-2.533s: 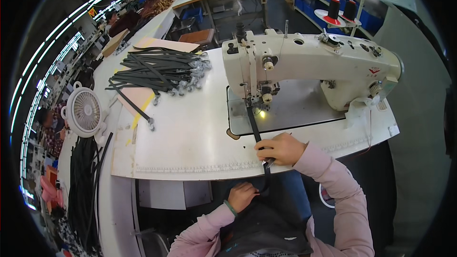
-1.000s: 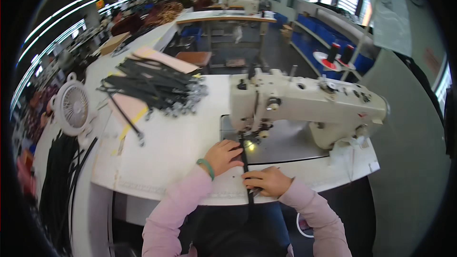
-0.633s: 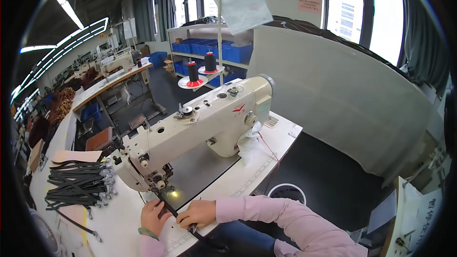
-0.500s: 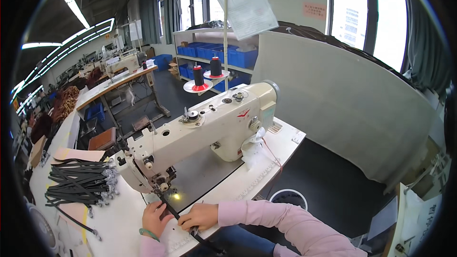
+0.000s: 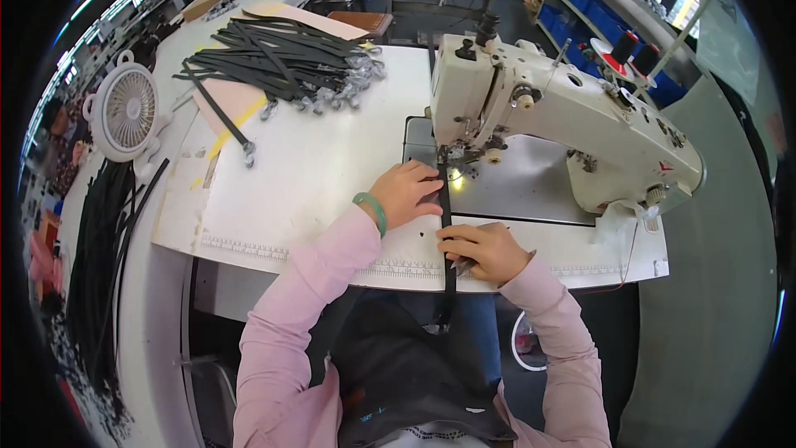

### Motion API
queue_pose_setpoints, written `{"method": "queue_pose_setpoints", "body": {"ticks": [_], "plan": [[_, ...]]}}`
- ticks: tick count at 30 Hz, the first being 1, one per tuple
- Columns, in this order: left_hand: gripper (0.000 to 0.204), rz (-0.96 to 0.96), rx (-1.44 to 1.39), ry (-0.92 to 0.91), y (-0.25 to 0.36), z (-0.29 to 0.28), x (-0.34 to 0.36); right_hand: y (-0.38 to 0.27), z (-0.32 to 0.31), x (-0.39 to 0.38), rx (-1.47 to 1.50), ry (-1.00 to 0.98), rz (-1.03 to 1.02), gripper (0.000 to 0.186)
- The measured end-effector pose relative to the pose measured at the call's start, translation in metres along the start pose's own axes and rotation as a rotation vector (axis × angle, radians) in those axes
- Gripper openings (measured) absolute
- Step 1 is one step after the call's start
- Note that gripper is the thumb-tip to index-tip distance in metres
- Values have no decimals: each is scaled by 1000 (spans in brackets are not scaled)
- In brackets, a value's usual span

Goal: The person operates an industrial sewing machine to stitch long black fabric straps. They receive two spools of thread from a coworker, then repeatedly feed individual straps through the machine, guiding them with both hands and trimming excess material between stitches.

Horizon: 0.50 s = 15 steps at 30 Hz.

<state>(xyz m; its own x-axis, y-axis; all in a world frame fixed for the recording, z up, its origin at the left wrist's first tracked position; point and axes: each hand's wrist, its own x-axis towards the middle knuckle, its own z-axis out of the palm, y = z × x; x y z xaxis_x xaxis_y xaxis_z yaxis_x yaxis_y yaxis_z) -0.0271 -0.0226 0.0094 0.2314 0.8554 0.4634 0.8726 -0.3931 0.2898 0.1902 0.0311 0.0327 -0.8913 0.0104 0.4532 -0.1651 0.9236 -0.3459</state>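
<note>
A black strap (image 5: 447, 207) runs from under the presser foot of the white sewing machine (image 5: 572, 104), across the table and over its front edge toward my lap. Beside the strap on its left lies my left hand (image 5: 406, 193), fingers stretched out and thumb apart, the fingertips touching it close to the needle area. Nearer the table edge, my right hand (image 5: 491, 252) pinches the strap from the right. A small pointed metal tool (image 5: 463, 265) shows under the right fingers; its kind is unclear. The machine's lamp lights the metal bed plate by the foot.
A pile of black straps (image 5: 274, 58) with clear-wrapped ends lies back left on the table, one loose strap (image 5: 220, 112) nearer. A white fan (image 5: 124, 112) and more hanging black strips (image 5: 95, 274) are at the far left. A round bin (image 5: 529, 340) stands below right.
The head view has swung left and downward, so the machine now appears farther right. Both hands stay at the strap, in much the same places along it.
</note>
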Motion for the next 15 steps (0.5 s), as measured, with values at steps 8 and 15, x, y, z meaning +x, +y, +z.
{"method": "queue_pose_setpoints", "body": {"ticks": [8, 15], "plan": [[43, -17, -3, -4, -1, 2, 3, 7, 0, -2, -3, -13, 11, 34], [42, -10, -5, 0, -2, 2, 3, 6, 0, -1, 12, -7, 5, 29]]}}
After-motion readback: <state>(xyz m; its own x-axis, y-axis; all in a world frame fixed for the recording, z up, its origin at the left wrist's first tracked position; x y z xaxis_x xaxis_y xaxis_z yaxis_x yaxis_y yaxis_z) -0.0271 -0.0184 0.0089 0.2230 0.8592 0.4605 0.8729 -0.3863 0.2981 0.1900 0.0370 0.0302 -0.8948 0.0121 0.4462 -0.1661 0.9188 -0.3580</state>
